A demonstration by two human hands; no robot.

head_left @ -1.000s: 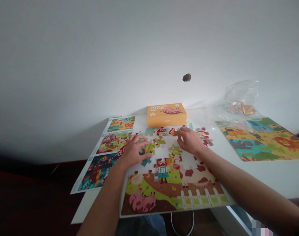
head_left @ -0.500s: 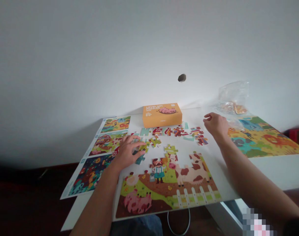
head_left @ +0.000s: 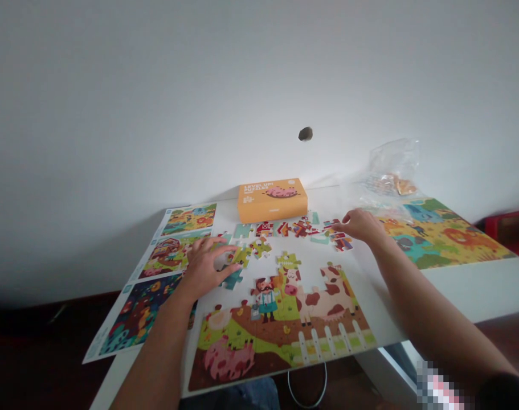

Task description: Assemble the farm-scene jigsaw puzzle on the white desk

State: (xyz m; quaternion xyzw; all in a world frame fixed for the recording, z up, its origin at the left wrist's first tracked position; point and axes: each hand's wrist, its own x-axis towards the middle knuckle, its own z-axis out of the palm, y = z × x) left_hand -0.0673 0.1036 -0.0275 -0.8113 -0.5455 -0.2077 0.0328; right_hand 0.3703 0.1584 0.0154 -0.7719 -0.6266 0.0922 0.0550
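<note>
My left hand (head_left: 208, 265) is open, its fingers spread and curved over loose jigsaw pieces on the left. Between its thumb and forefinger lie a green piece (head_left: 242, 256) and a dark teal piece (head_left: 232, 277). My right hand (head_left: 364, 226) reaches in from the right, thumb and forefinger pinched at the edge of a red-and-blue jigsaw piece (head_left: 330, 224). In front of me lies a partly joined farm puzzle (head_left: 280, 336) showing a farmer, a cow, a pig and a fence. A green piece (head_left: 260, 248) rests just beyond my left fingers.
An orange puzzle box (head_left: 273, 202) stands by the wall. Several loose pieces lie before it, including a red barn piece (head_left: 265, 229). A picture sheet (head_left: 133, 279) is at left; a finished animal puzzle (head_left: 451, 236) and a clear plastic bag (head_left: 391, 171) are at right.
My right hand has come down and toward the loose pieces, its fingertips now at one. My left hand stays over its pieces. The whole view has shifted slightly.
</note>
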